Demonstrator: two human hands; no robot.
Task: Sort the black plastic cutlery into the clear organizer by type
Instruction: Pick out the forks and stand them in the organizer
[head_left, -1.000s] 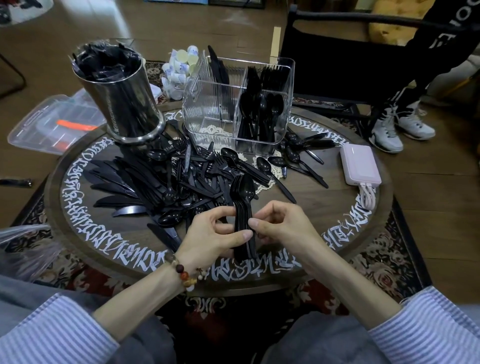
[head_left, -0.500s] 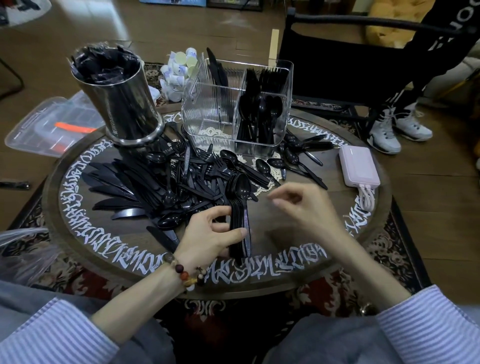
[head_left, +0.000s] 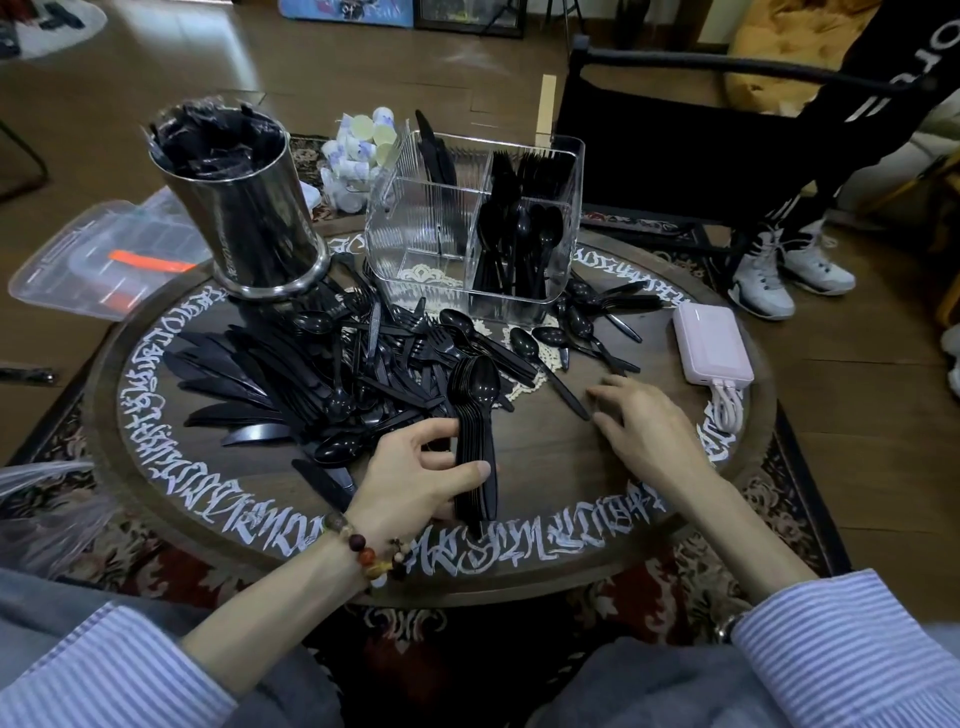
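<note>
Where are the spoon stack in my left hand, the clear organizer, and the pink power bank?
spoon stack (head_left: 477, 441), head view, on the bundled handles below the bowls.
clear organizer (head_left: 415, 218), head view, on its ribbed front wall, left compartment.
pink power bank (head_left: 710, 343), head view, on its top face.

Head camera looks forward and down, close over round table (head_left: 545, 452).

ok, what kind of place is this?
Probably a home living room, not a workshop: a low round table on a patterned rug, wood floor, and a cushioned seat behind a black chair.
</note>
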